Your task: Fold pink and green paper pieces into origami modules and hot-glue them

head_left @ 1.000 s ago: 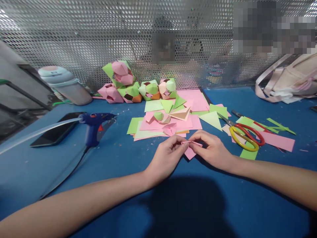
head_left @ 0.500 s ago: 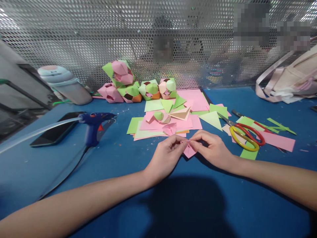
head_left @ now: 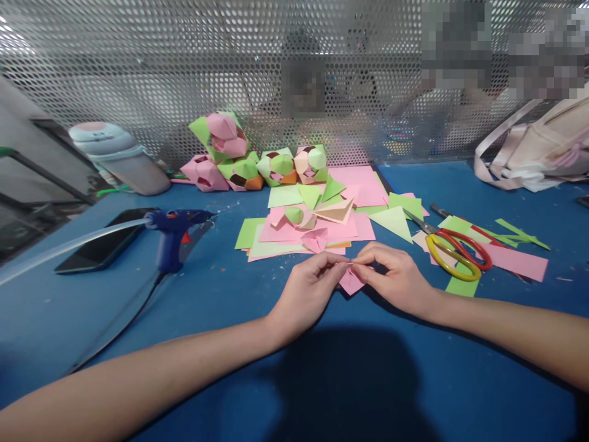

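A small folded pink paper piece (head_left: 350, 281) is held just above the blue table (head_left: 230, 344), pinched from both sides. My left hand (head_left: 309, 293) grips its left edge with thumb and fingertips pressed together. My right hand (head_left: 396, 277) pinches its top right edge the same way. Both hands meet at the paper's upper fold, and most of the piece is hidden under the fingers.
Loose pink and green paper sheets (head_left: 317, 224) lie just behind the hands, with folded paper balls (head_left: 248, 161) further back. Scissors with yellow and red handles (head_left: 453, 248) lie to the right. A blue glue gun (head_left: 177, 232), a phone (head_left: 103, 242), a bottle (head_left: 117, 159) and a bag (head_left: 538, 153) stand around.
The right hand's fingers have slid left along the paper's top edge toward the left hand, and the fold is pressed tighter. The arms have hardly moved.
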The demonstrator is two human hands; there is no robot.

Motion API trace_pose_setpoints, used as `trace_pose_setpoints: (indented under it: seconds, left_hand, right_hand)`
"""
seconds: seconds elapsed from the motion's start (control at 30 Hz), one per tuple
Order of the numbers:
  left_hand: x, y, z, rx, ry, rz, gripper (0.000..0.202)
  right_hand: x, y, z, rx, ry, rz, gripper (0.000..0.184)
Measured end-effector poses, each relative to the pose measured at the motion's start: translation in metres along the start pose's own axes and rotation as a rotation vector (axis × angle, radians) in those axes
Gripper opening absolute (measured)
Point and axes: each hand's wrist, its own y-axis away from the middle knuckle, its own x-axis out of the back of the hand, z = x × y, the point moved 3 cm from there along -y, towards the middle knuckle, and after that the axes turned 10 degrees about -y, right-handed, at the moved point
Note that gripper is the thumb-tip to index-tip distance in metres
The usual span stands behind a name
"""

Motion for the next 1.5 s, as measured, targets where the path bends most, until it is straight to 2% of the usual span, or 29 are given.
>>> trace_pose_setpoints:
  seconds: [0.33,0.57,0.7,0.83,0.97,1.1,1.5]
  left_hand:
    - [0.001,-0.001,-0.003,-0.058,-0.113,-0.011,0.017]
    - [0.003,-0.003,-0.009,0.085,0.035,0.036,0.022]
    - [-0.002,-0.003,-0.009,0.124,0.146,-0.049,0.019]
    - [-0.004,-0.002,-0.007,0.077,0.141,-0.102,0.018]
    - [-0.003,-0.004,-0.01,0.085,0.157,-0.088,0.021]
    - [-0.002,-0.005,-0.013,0.112,0.187,-0.04,0.019]
    - [-0.001,-0.005,-0.004,0.031,0.059,-0.073,0.026]
  right_hand:
    - [0.0,0.0,0.001,-0.028,0.004,-0.022,0.011]
    - [0.002,-0.002,0.0,-0.101,0.034,0.039,0.005]
    - [0.002,-0.002,0.002,-0.091,0.039,0.039,0.005]
    - [-0.001,-0.002,0.004,-0.056,0.014,-0.011,0.009]
    - [0.0,-0.001,0.003,-0.085,-0.022,0.01,0.018]
    - [0.001,-0.001,0.003,-0.155,-0.001,0.005,0.01]
    - [0.0,0.0,0.003,-0.1,0.015,0.021,0.015]
